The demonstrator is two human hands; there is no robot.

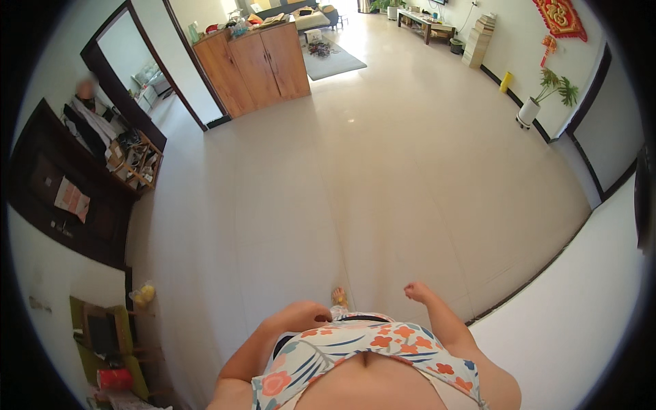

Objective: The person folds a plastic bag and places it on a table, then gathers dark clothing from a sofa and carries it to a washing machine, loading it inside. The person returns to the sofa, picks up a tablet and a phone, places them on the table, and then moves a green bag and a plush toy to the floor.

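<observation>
My left hand is bent in front of my waist, close to the floral top. Its fingers curl downward, and whether anything is in them is hidden. Out to the right, over the tiled floor, hangs my right hand. Its fingers are curled in, and no object shows in it. Below my waist one foot in a sandal stands on the tiles.
A wooden cabinet topped with clutter stands ahead, beside a grey rug. Along the left are a dark door, a shoe rack and a green chair. Rightward stand a potted plant and stacked books.
</observation>
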